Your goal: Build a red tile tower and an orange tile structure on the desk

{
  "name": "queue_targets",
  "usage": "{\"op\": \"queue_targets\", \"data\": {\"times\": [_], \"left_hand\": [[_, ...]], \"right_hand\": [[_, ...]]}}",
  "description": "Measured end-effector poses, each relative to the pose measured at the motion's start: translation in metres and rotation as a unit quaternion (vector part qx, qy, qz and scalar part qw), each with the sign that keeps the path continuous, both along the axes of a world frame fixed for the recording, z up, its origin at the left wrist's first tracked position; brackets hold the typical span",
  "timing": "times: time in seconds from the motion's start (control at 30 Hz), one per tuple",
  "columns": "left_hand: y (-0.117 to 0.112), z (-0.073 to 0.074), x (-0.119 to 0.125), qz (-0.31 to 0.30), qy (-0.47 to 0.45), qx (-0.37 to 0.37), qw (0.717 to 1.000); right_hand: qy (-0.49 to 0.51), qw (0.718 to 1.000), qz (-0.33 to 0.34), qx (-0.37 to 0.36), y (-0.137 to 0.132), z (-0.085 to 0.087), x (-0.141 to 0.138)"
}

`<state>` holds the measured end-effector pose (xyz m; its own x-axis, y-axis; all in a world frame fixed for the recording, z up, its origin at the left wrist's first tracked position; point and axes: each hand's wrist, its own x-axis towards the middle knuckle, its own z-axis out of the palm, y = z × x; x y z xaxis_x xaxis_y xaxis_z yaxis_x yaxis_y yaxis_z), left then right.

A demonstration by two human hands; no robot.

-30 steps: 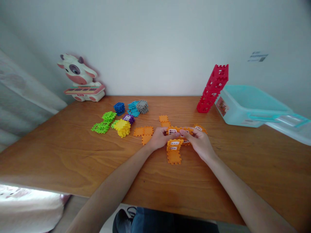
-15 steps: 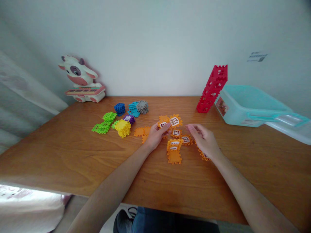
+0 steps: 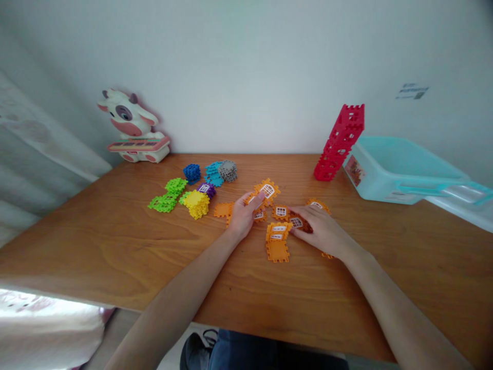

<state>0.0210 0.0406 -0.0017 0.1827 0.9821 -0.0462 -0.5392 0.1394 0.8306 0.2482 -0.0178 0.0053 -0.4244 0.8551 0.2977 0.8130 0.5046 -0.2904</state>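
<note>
My left hand (image 3: 243,216) is closed on orange building tiles (image 3: 268,190) with white window inserts, its thumb pressed on top. My right hand (image 3: 318,228) reaches down over an orange window tile (image 3: 296,222) on the table, its thumb and fingers apart on either side and shading it. A small window tile (image 3: 281,211) lies between the two hands. Nearer the front, a plain orange tile (image 3: 278,252) adjoins one with white slats (image 3: 279,230). Another arched-window tile (image 3: 319,205) shows behind my right hand, which partly covers more orange pieces. Plain orange tiles (image 3: 223,209) lie left of my left hand.
A red tile tower (image 3: 339,144) stands beside a turquoise bin (image 3: 408,180) at the back right. Yellow (image 3: 197,202), green (image 3: 164,202), purple (image 3: 208,189), blue (image 3: 191,173), light blue (image 3: 214,174) and grey tiles (image 3: 228,171) sit left of centre. A cow toy keyboard (image 3: 134,133) stands back left.
My right hand has moved left and down onto a window tile, uncovering an arched-window tile behind it. My left hand's tiles have shifted slightly and tilted. The view has turned slightly left.
</note>
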Motion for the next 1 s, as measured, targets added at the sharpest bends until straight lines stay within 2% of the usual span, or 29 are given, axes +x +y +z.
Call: {"op": "queue_targets", "data": {"times": [0.13, 0.3, 0.43, 0.53, 0.63, 0.73, 1.0], "left_hand": [[0.000, -0.001, 0.000, 0.011, 0.017, 0.013, 1.000], [-0.001, 0.002, -0.003, 0.037, 0.012, 0.027, 0.999], [-0.002, 0.011, -0.008, 0.036, -0.016, 0.017, 0.999], [-0.004, 0.020, -0.013, 0.033, -0.019, 0.028, 0.999], [-0.010, 0.028, -0.017, -0.002, 0.007, 0.070, 0.998], [-0.019, 0.036, -0.021, -0.058, 0.046, 0.125, 0.989], [-0.043, 0.051, -0.022, -0.194, 0.136, 0.279, 0.930]], "right_hand": [[-0.033, 0.999, 0.023, 0.028, -0.001, -0.004, 0.001], [-0.028, 0.998, 0.010, 0.051, 0.001, -0.009, -0.001], [0.032, 0.994, -0.030, 0.096, 0.001, -0.002, -0.003], [0.131, 0.979, -0.046, 0.147, -0.004, 0.009, -0.008], [0.245, 0.957, -0.022, 0.155, -0.012, 0.018, -0.016], [0.299, 0.945, 0.032, 0.132, -0.021, 0.023, -0.025], [0.260, 0.950, 0.102, 0.143, -0.034, 0.026, -0.042]]}}
